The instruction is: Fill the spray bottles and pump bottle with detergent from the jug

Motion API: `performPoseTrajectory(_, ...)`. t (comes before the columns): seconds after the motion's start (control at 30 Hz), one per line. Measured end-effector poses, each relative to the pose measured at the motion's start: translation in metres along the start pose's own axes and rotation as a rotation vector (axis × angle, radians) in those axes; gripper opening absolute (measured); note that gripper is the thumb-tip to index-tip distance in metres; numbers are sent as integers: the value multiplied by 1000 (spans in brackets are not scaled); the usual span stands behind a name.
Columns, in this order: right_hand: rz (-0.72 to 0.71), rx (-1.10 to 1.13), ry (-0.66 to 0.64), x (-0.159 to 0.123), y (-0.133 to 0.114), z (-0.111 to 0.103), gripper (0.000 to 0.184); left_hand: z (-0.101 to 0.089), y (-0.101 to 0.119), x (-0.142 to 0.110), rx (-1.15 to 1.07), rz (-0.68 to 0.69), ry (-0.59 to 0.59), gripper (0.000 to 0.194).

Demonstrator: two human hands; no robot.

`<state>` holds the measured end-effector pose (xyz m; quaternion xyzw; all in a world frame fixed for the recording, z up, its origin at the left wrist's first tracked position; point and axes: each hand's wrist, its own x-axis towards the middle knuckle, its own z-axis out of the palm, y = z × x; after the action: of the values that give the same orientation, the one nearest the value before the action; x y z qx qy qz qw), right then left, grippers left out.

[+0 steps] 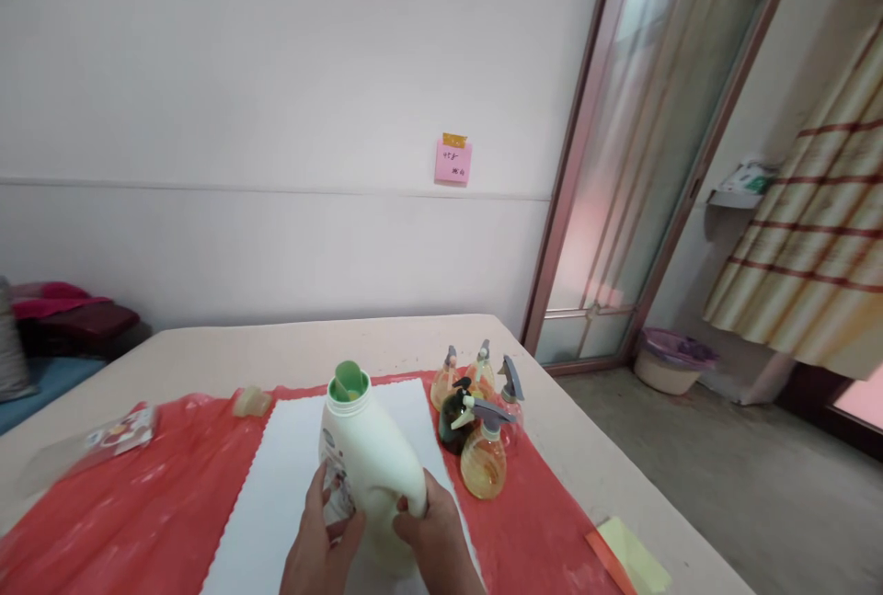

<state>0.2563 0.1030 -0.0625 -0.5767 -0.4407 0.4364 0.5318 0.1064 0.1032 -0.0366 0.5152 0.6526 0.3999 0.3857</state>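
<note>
A large cream-white detergent bottle with a green open spout stands on a white sheet near the table's front. My left hand wraps its fingers round the bottle's left side over the label. My right hand grips the bottle's right side at the handle. Both hands are closed on the bottle, which tilts slightly away from me.
Several small spray bottles with amber liquid, one dark, stand to the right on a red plastic sheet. A clear packet and a pale lump lie at left. A yellow note sits by the table's right edge.
</note>
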Motion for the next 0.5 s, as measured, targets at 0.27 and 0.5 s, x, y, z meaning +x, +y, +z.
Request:
performPoseTrajectory(0.27, -16, -18, -1, 1, 1, -2, 21, 1, -2, 1, -19, 0, 3, 84)
performPoseTrajectory(0.5, -17, -20, 0, 1, 0, -1, 21, 1, -4, 3, -37, -8, -1, 86)
